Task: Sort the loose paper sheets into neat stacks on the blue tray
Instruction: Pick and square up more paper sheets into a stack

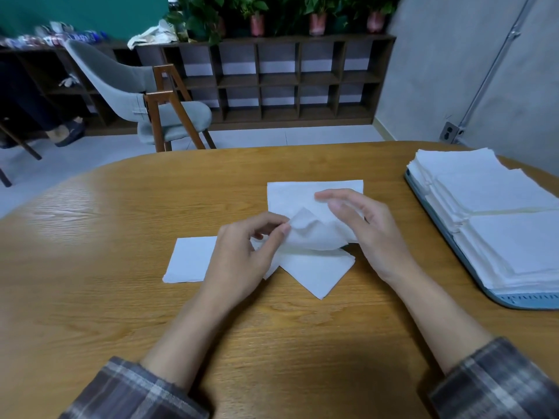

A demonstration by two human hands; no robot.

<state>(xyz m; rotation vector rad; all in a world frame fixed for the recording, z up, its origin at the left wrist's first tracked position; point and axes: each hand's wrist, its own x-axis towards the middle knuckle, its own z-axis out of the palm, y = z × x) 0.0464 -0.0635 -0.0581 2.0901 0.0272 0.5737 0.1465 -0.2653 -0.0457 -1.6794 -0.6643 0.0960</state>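
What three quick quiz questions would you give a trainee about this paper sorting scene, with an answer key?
1. True or false: the blue tray holds no paper yet.
2. Which hand pinches a corner of the lifted sheet? A) left B) right C) neither
3. Fill in: the paper stacks sit on the person's ____ side.

Key
1. False: stacks already lie on the tray.
2. A: the left hand pinches it, and the right hand is open.
3. Right.
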